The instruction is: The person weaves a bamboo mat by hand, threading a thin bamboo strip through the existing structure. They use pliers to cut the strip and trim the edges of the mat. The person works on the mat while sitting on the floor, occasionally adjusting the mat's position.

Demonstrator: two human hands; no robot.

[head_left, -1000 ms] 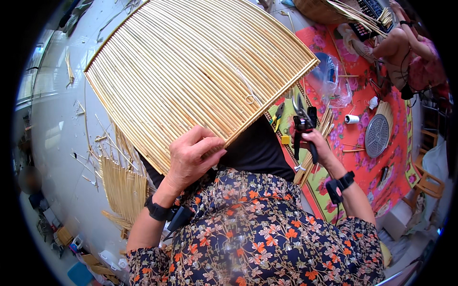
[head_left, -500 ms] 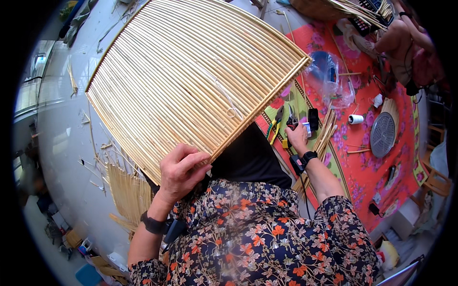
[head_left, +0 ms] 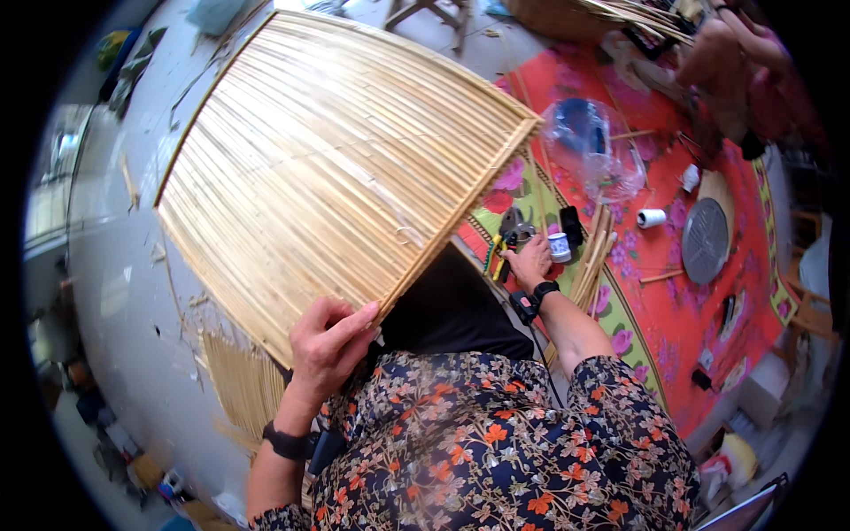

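Observation:
A large panel of pale straw-coloured reed stalks (head_left: 310, 168), framed by thicker rods, slopes up in front of me. My left hand (head_left: 329, 347) pinches its near corner, thumb along the edge. White thread lies on the panel's face near the right edge. Low to the right, my right hand (head_left: 529, 264) is closed about the handles of dark pruning shears (head_left: 515, 225); blur softens the fingers. Pliers with yellow and green handles (head_left: 498, 258) lie just left of that hand. A small blue-and-white container (head_left: 559, 248) stands right beside it.
Loose stalks (head_left: 591, 264) lie on the red floral cloth (head_left: 620, 301). A thread spool (head_left: 651, 218), a clear plastic bag (head_left: 615, 173) and a round grey disc (head_left: 706, 241) sit farther right. More reeds (head_left: 243, 372) are at left; another person (head_left: 717, 62) sits at upper right.
My right hand has moved slightly left with the pruning shears, bringing them beside the pliers. The panel stays in my left hand and its tilt has shifted a little.

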